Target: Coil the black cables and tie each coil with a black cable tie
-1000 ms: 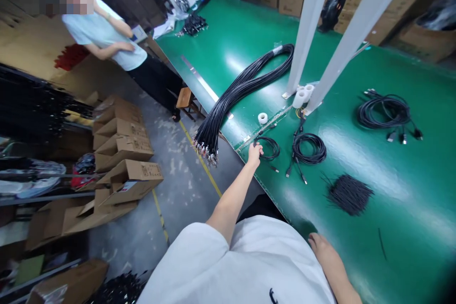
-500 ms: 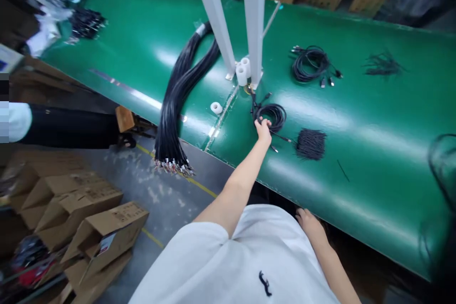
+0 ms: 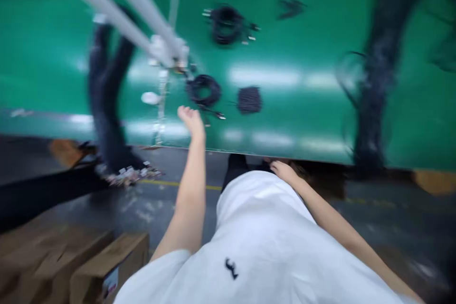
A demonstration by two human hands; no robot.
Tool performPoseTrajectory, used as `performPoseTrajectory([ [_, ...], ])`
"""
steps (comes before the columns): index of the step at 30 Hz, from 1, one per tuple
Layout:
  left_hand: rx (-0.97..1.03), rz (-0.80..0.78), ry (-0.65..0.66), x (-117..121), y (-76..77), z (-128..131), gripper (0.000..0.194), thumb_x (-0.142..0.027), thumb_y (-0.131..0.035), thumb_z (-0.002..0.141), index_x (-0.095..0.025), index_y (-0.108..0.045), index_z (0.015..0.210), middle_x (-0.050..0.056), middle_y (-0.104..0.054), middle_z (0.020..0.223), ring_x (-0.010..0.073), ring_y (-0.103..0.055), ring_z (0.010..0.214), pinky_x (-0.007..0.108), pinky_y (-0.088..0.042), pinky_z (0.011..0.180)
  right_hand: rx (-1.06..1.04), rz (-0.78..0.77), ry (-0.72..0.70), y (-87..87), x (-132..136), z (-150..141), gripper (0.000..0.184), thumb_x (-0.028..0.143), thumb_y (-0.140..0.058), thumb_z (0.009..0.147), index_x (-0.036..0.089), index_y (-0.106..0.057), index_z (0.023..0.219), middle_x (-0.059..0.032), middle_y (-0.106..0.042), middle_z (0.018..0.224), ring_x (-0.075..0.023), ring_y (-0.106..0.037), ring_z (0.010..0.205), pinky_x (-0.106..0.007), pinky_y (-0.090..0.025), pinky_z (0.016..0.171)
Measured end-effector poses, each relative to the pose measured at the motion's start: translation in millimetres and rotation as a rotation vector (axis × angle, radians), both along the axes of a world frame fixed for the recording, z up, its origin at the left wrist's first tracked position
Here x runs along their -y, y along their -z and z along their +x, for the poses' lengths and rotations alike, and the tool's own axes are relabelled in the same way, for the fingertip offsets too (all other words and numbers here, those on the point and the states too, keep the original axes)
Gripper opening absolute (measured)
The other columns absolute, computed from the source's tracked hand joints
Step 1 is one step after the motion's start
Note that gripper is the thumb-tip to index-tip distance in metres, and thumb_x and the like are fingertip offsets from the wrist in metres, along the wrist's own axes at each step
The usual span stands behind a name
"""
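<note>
The picture is smeared by motion. My left hand (image 3: 191, 119) is stretched out over the green table (image 3: 285, 123), just short of a small coiled black cable (image 3: 204, 90), not touching it. Its fingers are too blurred to read. Right of the coil lies a dark pile of short black ties (image 3: 249, 99). My right hand (image 3: 283, 171) rests at the table's front edge beside my white shirt, and its fingers are not clear.
A thick bundle of long black cables (image 3: 103, 95) hangs over the table edge at left. White posts (image 3: 117, 14) rise from the table, with a white tape roll (image 3: 150, 98) near them. Another coil (image 3: 228, 23) lies farther back. Cardboard boxes (image 3: 107, 266) stand on the floor.
My left hand has come off the small coil and drawn back toward the table edge. The view has swung quickly to the right and blurred. My right hand stays at the edge.
</note>
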State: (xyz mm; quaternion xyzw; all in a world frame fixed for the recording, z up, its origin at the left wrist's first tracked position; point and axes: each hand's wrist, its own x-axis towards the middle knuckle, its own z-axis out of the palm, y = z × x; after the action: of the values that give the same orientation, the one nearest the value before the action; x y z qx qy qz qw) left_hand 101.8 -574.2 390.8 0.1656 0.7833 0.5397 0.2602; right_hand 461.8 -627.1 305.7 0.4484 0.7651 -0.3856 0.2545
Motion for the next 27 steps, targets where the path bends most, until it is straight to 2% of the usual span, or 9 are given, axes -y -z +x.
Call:
performPoseTrajectory([
  [3,0.135,-0.136,-0.037,40.4,40.1,38.1,0.048,-0.005,-0.039,0.094,-0.01,-0.02,0.138,0.013,-0.046,0.135,0.0072,-0.053,0.117,0.031,-0.036,0.112,0.087,-0.026,0.2,22.6,2.7,44.2,0.019,0.027,-0.055,0.094,0.013,-0.064,0.103,-0.0112,-0.066,0.111,-0.0178,-0.06,0.103,-0.024,-0.042,0.089],
  [6,0.283,-0.296,-0.004,93.2,76.3,89.3,0.041,-0.008,-0.048,0.088,-0.018,-0.038,0.126,0.004,-0.061,0.107,0.0091,-0.066,0.096,0.032,-0.046,0.103,0.173,0.034,0.415,35.4,0.6,96.8,0.022,0.027,-0.054,0.095,0.01,-0.061,0.107,-0.0132,-0.064,0.109,-0.0179,-0.058,0.097,-0.026,-0.042,0.085],
  [10,0.359,-0.387,0.108,140.1,90.7,142.3,0.035,-0.009,-0.054,0.083,-0.019,-0.049,0.117,0.002,-0.067,0.094,0.0104,-0.069,0.086,0.035,-0.051,0.099,0.243,0.231,0.671,28.3,-18.3,165.1,0.037,0.024,-0.024,0.104,0.005,-0.046,0.127,-0.0207,-0.051,0.126,-0.0234,-0.049,0.114,-0.033,-0.037,0.095],
  [12,0.371,-0.384,0.158,141.9,89.1,155.8,0.033,-0.011,-0.057,0.082,-0.019,-0.053,0.114,0.003,-0.069,0.095,0.0106,-0.069,0.086,0.036,-0.051,0.1,0.265,0.348,0.762,21.7,-32.8,194.1,0.043,0.023,-0.016,0.104,0.003,-0.033,0.137,-0.026,-0.036,0.139,-0.0292,-0.038,0.127,-0.04,-0.032,0.103],
  [14,0.353,-0.37,0.246,133.1,87.7,163.0,0.031,-0.017,-0.06,0.082,-0.019,-0.057,0.113,0.004,-0.07,0.098,0.0116,-0.069,0.088,0.036,-0.051,0.099,0.251,0.422,0.813,15.4,-47.3,215.8,0.042,0.024,-0.023,0.103,0.003,-0.029,0.138,-0.0276,-0.029,0.143,-0.0329,-0.031,0.131,-0.043,-0.028,0.106],
  [18,0.301,-0.335,0.436,103.8,91.2,180.3,0.031,-0.029,-0.067,0.077,-0.018,-0.062,0.106,0.006,-0.072,0.095,0.0169,-0.07,0.085,0.04,-0.053,0.094,0.112,0.438,0.834,5.5,-62.9,236.8,0.023,0.02,-0.039,0.098,0.009,-0.048,0.116,-0.0241,-0.045,0.13,-0.0293,-0.043,0.118,-0.039,-0.035,0.098],
  [22,0.258,-0.329,0.705,84.2,94.2,224.8,0.033,-0.033,-0.067,0.075,-0.017,-0.064,0.105,0.009,-0.072,0.097,0.0213,-0.07,0.087,0.043,-0.052,0.094,-0.054,0.381,0.911,-5.8,-45.5,228.6,0.013,0.017,-0.038,0.095,0.013,-0.05,0.097,-0.0124,-0.059,0.093,-0.0201,-0.054,0.09,-0.029,-0.041,0.08],
  [25,0.204,-0.335,1.008,91.2,90.1,267.9,0.036,-0.028,-0.064,0.077,-0.018,-0.064,0.112,0.01,-0.071,0.106,0.022,-0.068,0.098,0.041,-0.05,0.1,-0.218,0.307,0.948,-27.5,-19.0,207.5,0.025,0.032,-0.03,0.1,0.019,-0.048,0.089,0.0022,-0.046,0.064,-0.013,-0.047,0.062,-0.023,-0.039,0.062],
  [27,0.196,-0.312,1.261,100.8,83.4,294.2,0.049,-0.024,-0.064,0.077,-0.02,-0.06,0.126,0.011,-0.068,0.12,0.0224,-0.066,0.109,0.041,-0.048,0.103,-0.486,0.205,1.022,-54.6,-2.8,197.5,0.037,0.049,-0.027,0.1,0.021,-0.047,0.086,0.0071,-0.034,0.056,-0.0098,-0.033,0.049,-0.021,-0.031,0.05],
])
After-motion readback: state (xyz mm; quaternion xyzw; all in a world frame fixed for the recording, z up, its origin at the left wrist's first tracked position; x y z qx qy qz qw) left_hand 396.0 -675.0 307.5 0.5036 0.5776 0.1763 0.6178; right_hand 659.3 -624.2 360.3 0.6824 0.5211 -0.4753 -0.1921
